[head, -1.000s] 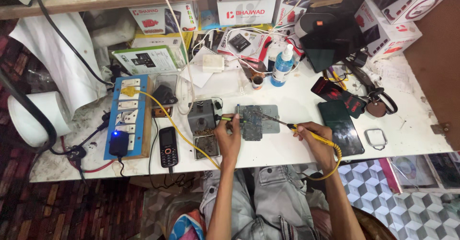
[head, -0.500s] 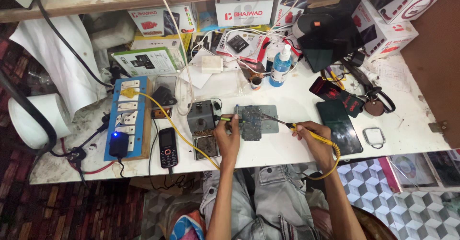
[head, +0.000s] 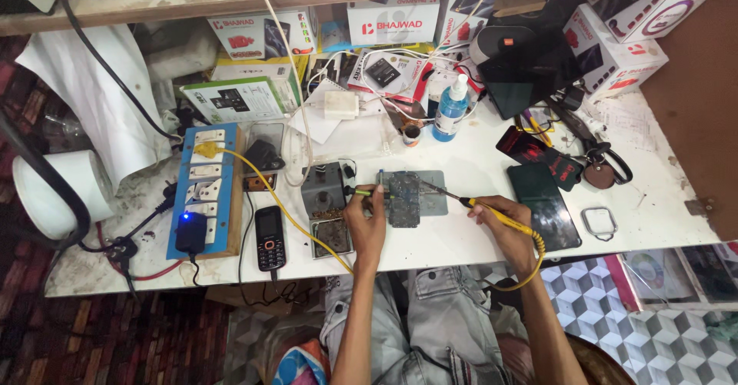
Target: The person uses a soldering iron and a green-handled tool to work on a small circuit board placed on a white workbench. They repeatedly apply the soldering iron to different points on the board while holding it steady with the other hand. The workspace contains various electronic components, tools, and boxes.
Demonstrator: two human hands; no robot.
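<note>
left hand (head: 366, 220) pinches a small green-handled tool (head: 361, 191) at the circuit board's (head: 403, 198) left edge; board lies on a grey mat (head: 435, 193) mid-bench. right hand (head: 500, 217) is closed around a yellow soldering iron (head: 492, 210) (tip on the board). keypad phone (head: 270, 237) lies nearby.

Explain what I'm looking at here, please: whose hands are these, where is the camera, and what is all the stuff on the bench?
There is no machine: a person works with bare hands, and a camera on their head looks straight down. The left hand holds a small green-tipped tool against a grey-green circuit board lying on a grey metal plate. The right hand holds a yellow-handled soldering iron, its thin tip reaching the board. On the white worktable also lie a black keypad phone, a blue board of wall switches and sockets, a blue spray bottle and a dark flat phone.
</note>
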